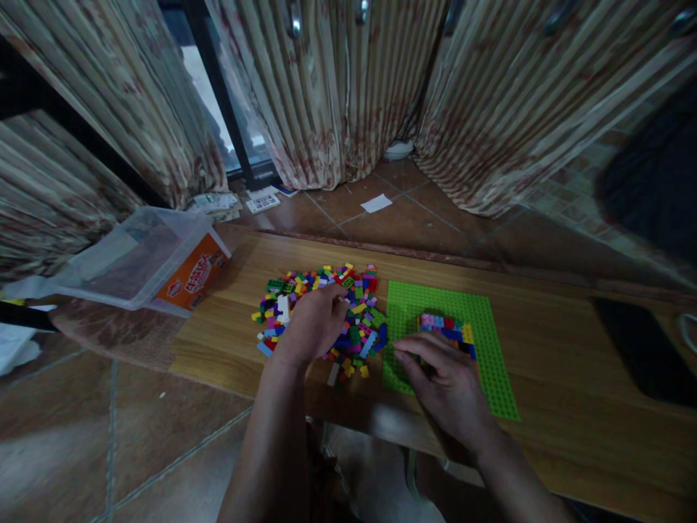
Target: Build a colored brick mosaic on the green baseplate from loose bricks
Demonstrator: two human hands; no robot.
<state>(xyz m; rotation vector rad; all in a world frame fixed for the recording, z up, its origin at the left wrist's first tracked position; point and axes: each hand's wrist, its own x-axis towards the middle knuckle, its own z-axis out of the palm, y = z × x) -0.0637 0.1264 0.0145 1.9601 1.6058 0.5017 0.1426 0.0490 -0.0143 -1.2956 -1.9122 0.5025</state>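
Item: our left hand (311,323) lay curled over the loose heap of small multicoloured plastic bricks (356,312), grip unclear. Our right hand (443,385) rested open-fingered on the green studded baseplate (493,341), right of the heap on the wooden tabletop (555,363); only one short row of joined bricks (443,327) stood built, most bricks unplaced.

Orange label (193,274) with white lettering too blurred to read, on the clear plastic box (136,254) at ten o'clock, white card (262,203) on the floor at eleven o'clock printed with a QR code, no other legible text
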